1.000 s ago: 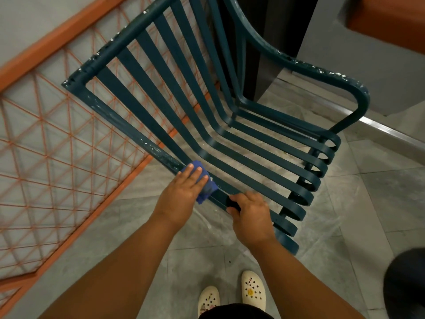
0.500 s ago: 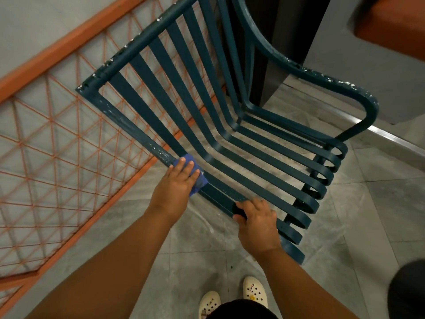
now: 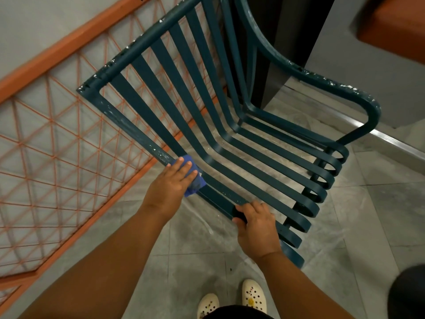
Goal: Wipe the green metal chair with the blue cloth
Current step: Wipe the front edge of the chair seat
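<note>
We start from the green metal chair [image 3: 230, 125], which stands on the tiled floor [image 3: 379, 226] next to an orange lattice railing [image 3: 57, 139]. It is made of tube and flat slats, so we judge it stiff and rather heavy; it will not bend under a rubbing hand, but it may rock or slide on the smooth tiles if we push without holding it. The paint is chipped, with white flecks along the top bar and the armrest [image 3: 326, 86], so these edges may catch the fabric.

The near side rail [image 3: 128, 125] seems to us the best place to take hold, since it is thick enough for a full grip. Our right hand [image 3: 255, 224] is closed around this rail near the front of the seat. Our left hand [image 3: 172, 183] lies flat with the fingers spread and presses the blue cloth [image 3: 195, 178] on the same rail, a little higher up.

The cloth is small, soft and bunched under the palm. We judge it light and easy to fold around the tube.
</note>
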